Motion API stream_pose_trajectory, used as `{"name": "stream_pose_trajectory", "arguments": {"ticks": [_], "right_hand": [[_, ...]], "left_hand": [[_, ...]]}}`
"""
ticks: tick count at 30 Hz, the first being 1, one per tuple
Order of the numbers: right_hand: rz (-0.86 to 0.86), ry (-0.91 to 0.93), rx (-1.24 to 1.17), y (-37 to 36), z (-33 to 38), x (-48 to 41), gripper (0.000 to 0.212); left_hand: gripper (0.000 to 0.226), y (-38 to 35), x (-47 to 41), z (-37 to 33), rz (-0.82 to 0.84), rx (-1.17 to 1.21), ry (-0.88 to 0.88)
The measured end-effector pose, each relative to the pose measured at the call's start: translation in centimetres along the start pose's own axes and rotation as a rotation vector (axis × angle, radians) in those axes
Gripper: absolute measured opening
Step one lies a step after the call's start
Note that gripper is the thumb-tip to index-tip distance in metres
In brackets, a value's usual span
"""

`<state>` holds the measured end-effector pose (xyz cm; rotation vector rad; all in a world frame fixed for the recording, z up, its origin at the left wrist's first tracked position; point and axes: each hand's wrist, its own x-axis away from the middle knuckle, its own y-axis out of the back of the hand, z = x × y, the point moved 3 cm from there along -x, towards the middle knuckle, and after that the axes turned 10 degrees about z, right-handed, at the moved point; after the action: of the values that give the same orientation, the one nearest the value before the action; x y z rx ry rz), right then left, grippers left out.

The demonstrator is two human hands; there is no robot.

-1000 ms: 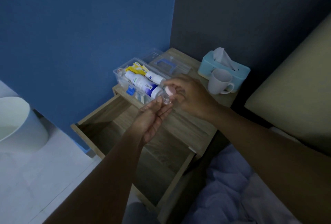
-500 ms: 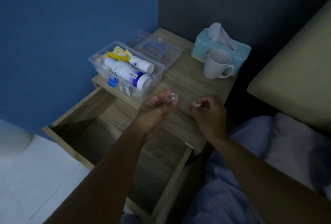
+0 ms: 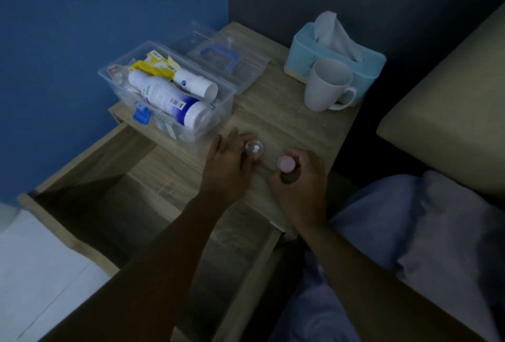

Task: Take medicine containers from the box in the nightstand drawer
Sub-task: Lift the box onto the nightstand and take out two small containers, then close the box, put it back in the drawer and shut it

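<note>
A clear plastic box sits on the nightstand top, holding two white bottles, yellow packets and small items. Its clear lid with a blue handle lies behind it. My left hand rests on the nightstand top, fingers around a small clear cap or vial with a white pill inside. To its right, my right hand is closed on a small container with a pink cap, set on the wood. The drawer below stands open and looks empty.
A white mug and a light blue tissue box stand at the back right of the nightstand. A blue wall is on the left, a dark wall behind, a beige headboard and bedding on the right.
Both hands have come down from the box to the front of the nightstand top. The clear piece and the pink-capped container have been separated, one in each hand.
</note>
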<state>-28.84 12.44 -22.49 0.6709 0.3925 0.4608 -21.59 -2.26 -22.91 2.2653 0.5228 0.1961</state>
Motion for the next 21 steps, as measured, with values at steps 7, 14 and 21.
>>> {"name": "stream_pose_trajectory", "arguments": {"ticks": [7,14,21], "right_hand": [[-0.004,-0.011,0.062,-0.2,-0.2,0.1,0.047],[0.048,-0.033,0.05,-0.6,-0.5,0.0,0.062],[-0.01,-0.061,0.028,0.0,0.2,0.3,0.048]], "left_hand": [[0.049,-1.1,-0.1,-0.2,0.005,-0.182,0.057],[0.067,-0.8,0.6,-0.6,0.063,-0.181,0.062],[0.064,-0.5,4.3,-0.7,0.103,-0.405,0.123]]}}
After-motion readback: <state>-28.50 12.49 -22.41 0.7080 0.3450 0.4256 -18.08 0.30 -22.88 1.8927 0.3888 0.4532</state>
